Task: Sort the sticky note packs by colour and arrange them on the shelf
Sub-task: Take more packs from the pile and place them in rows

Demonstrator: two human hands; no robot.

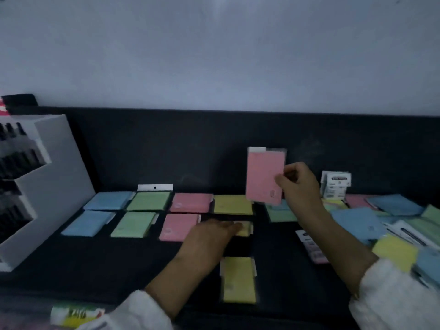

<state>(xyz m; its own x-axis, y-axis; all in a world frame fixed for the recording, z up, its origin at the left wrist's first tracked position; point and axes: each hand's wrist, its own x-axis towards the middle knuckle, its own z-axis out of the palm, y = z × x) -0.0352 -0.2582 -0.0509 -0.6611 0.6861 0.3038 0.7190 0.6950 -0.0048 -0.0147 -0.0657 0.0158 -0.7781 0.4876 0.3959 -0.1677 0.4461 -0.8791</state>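
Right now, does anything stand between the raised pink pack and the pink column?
Yes. The left hand, resting on a yellow pack, lies across the path from the pink pack to the pink column.

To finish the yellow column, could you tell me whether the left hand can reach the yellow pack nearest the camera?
Probably yes: the near yellow pack lies uncovered beside the left forearm, and the left hand grips nothing, its fingers only resting on another yellow pack.

Left grip (pixel 212 231) flat; right grip (pixel 300 184) pinching.
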